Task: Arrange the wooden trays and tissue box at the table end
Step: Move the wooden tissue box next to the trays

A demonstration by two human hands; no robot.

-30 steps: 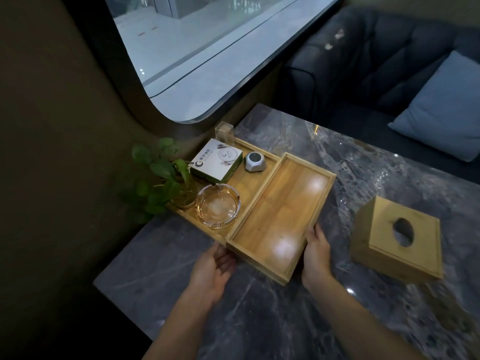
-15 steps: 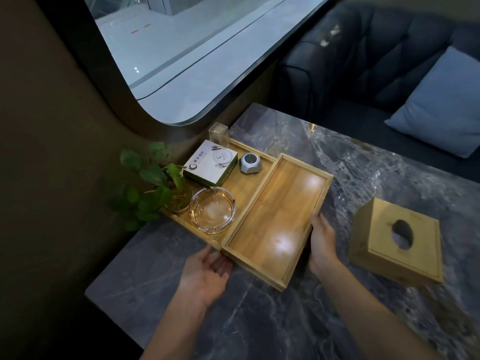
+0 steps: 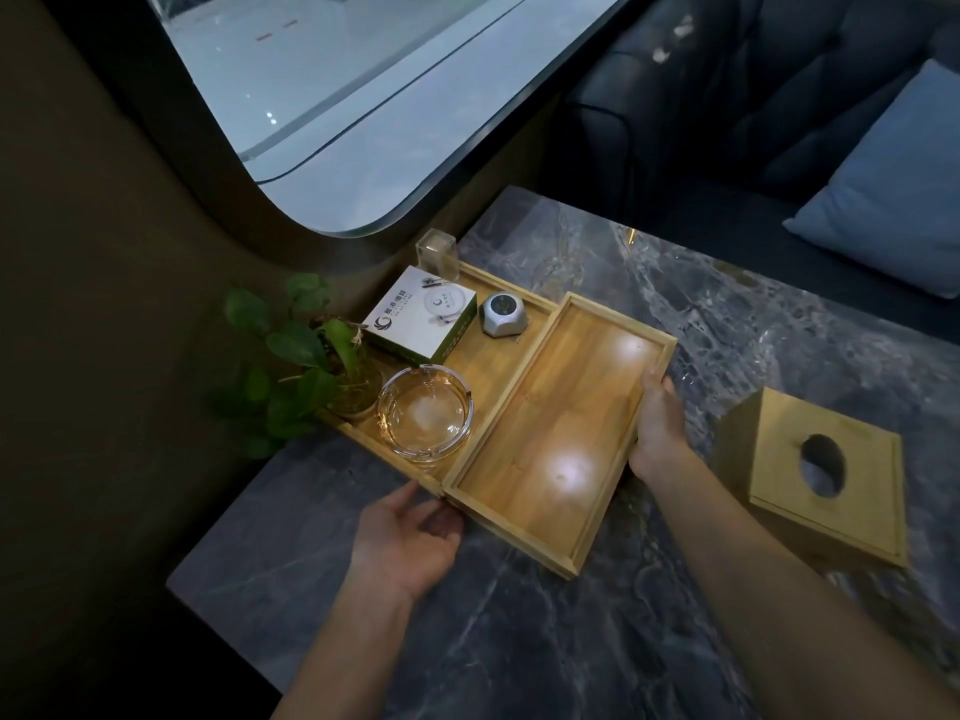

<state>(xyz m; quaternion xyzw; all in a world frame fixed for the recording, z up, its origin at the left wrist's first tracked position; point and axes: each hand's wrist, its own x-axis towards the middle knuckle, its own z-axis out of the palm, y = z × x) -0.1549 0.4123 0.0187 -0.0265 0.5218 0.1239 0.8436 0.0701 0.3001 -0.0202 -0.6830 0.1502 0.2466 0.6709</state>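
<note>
Since a second ago the right hand (image 3: 658,428) has slid forward along the right rim of the empty tray (image 3: 558,428), from near its front corner to about the middle of that long side, while the left hand (image 3: 410,537) has stayed by the front left corner. The right hand lies flat against the outside of the rim, fingers together and pointing away from the person. The left hand is loosely open, palm turned toward the trays, fingertips at the spot where the front corners of the two trays meet (whether they actually touch the wood I cannot tell).

The empty tray sits on the dark marble table (image 3: 519,641), its long left side pressed against the filled tray (image 3: 483,356), which runs along the wall below the window (image 3: 337,106). That second tray carries a glass ashtray (image 3: 425,412) at the near end, a small plant in a glass pot (image 3: 317,356) at its left edge, a white and green box (image 3: 421,315), a small grey gadget (image 3: 503,315) and a clear holder (image 3: 436,252) at the far corner.

The tissue box (image 3: 821,475), wooden with an oval slot on top, stands apart to the right of the right forearm, near the table's right part. A dark sofa (image 3: 753,96) with a blue cushion (image 3: 893,184) lies beyond.
</note>
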